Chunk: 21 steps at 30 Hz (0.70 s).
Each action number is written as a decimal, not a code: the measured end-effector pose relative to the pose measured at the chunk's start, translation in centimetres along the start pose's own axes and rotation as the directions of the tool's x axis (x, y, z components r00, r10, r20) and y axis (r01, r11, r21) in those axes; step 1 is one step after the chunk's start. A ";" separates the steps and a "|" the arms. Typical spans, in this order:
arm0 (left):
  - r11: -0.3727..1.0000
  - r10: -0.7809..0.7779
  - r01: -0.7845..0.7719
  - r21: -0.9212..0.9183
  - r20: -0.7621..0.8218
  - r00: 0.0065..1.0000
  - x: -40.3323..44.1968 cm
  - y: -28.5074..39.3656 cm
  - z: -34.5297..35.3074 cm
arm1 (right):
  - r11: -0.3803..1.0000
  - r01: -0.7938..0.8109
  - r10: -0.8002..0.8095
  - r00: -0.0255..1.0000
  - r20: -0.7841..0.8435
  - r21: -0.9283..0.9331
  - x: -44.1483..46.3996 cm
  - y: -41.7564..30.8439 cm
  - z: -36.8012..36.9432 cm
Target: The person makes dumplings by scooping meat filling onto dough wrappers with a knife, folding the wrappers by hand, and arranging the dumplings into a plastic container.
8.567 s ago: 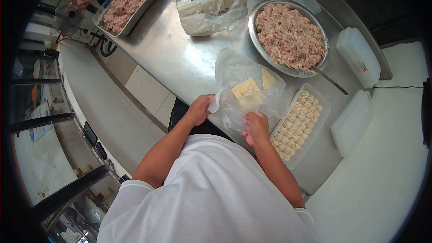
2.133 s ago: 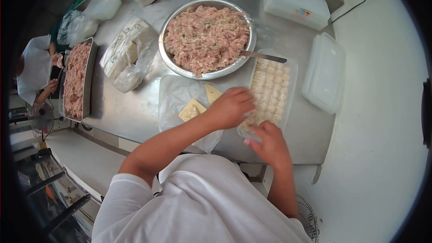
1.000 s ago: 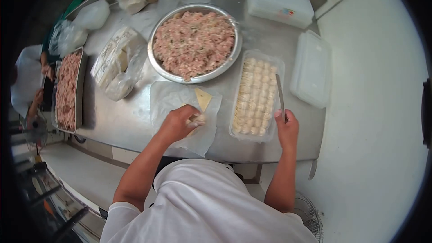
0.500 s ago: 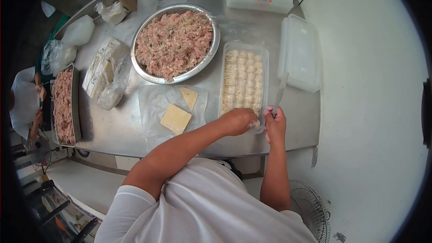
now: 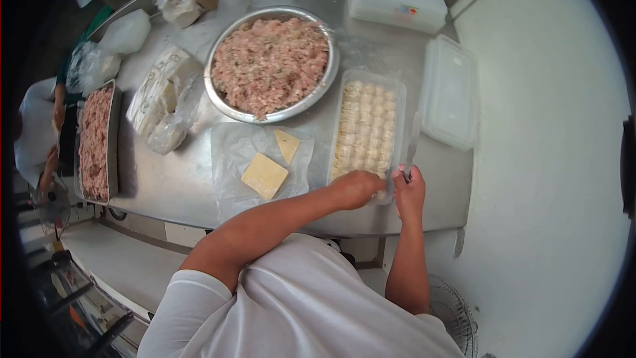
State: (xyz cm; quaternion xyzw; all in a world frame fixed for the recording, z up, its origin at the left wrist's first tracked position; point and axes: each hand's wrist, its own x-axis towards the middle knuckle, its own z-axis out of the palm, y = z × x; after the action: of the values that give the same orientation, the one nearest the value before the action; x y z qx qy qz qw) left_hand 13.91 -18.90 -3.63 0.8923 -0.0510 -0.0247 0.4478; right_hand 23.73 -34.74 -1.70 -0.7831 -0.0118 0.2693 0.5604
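Observation:
My left hand point(image 5: 358, 189) reaches over the near end of a clear plastic tray point(image 5: 401, 103). Its fingers are closed at a pale dumpling point(image 5: 381, 194), mostly hidden beneath them. Neat rows of dumplings point(image 5: 366, 126) fill the tray beyond the hand. At the tray's near right corner, my right hand point(image 5: 409, 192) is wrapped around a narrow, flat metal spatula point(image 5: 413, 139), its blade pointing away from me. Left of the tray, a square stack of dough wrappers point(image 5: 264, 176) and a cut triangular piece point(image 5: 287, 146) lie on a plastic sheet point(image 5: 228, 152).
A large metal bowl of minced meat point(image 5: 271, 63) stands behind the wrappers. Lids point(image 5: 449, 93) and stacked containers point(image 5: 397, 1) sit right and back. Wrapped packs point(image 5: 162, 96) and a meat-filled metal pan point(image 5: 97, 142) are leftward, near another person point(image 5: 36, 129).
The view has shifted slightly, so the table things appear a little lower and to the right. Both hands stay at the tray's near end, the right still gripping the spatula.

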 end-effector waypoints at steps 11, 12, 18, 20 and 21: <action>0.984 -0.057 0.119 0.133 -0.397 0.916 -16.9 -3.3 -11.0 | 0.338 0.694 -0.639 0.665 0.386 -0.636 1.7 -13.7 4.4; 0.966 -0.128 0.197 0.170 -0.347 0.929 -18.9 -3.8 -11.2 | 0.242 0.712 -0.659 0.619 0.427 -0.660 2.4 -14.9 5.6; 0.959 -0.168 0.242 0.149 -0.386 0.907 -21.0 -5.1 -9.2 | -0.065 0.729 -0.597 0.519 0.612 -0.681 4.5 -18.5 10.8; 0.958 -0.192 0.263 0.118 -0.418 0.888 -21.1 -5.0 -9.2 | -0.115 0.759 -0.537 0.495 0.683 -0.641 4.3 -18.3 11.4; 0.957 -0.184 0.258 0.133 -0.409 0.894 -21.3 -4.6 -9.4 | -0.110 0.770 -0.514 0.498 0.699 -0.629 4.0 -17.9 11.3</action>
State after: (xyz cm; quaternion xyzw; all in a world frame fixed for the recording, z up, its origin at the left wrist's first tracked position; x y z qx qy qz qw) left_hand -6.12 -6.28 -1.68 0.9165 0.1397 0.1085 0.3588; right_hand 27.33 -16.92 9.94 -0.7939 -0.6051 -0.0141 0.0578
